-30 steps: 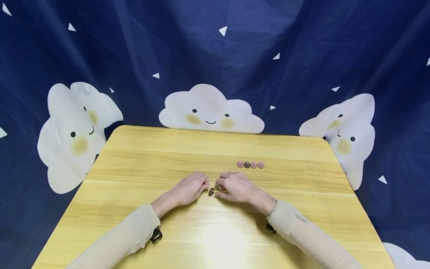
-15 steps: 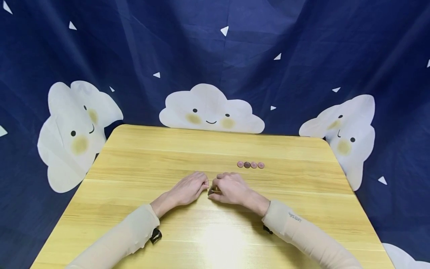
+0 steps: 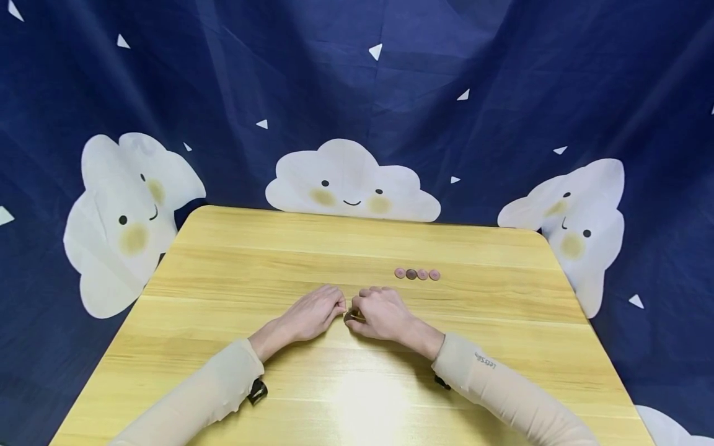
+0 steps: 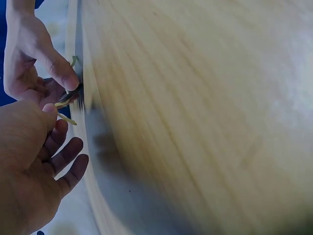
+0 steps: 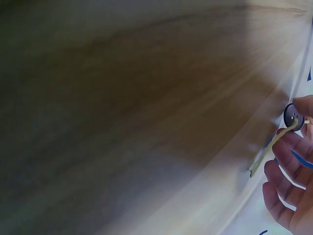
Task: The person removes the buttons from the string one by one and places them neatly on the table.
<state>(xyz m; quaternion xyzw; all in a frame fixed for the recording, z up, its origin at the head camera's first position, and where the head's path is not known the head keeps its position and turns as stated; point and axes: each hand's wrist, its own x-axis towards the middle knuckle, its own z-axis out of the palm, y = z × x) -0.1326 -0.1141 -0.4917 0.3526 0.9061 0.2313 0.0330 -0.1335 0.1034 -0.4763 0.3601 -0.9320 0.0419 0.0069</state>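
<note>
In the head view, my left hand (image 3: 312, 314) and right hand (image 3: 386, 314) meet nearly fingertip to fingertip over the middle of the table. Between thumb and fingers, my right hand pinches a dark round button (image 5: 292, 117) with small holes. A thin yellow cord (image 5: 269, 149) passes through the button, and one end hangs free in the right wrist view. My left thumb and index finger pinch the cord close to the button, as the left wrist view shows; the other left fingers are loosely bent. Part of the button is hidden behind the right thumb.
Beyond the right hand, a short row of buttons lies on the wooden table (image 3: 240, 260): pink ones (image 3: 400, 272) and a dark brown one (image 3: 411, 274). A blue curtain (image 3: 234, 80) with white clouds hangs behind the table's far edge.
My right hand has moved slightly left, toward the left hand, and its fingers now hold the dark button that was visible between the hands. The left hand has stayed almost in place.
</note>
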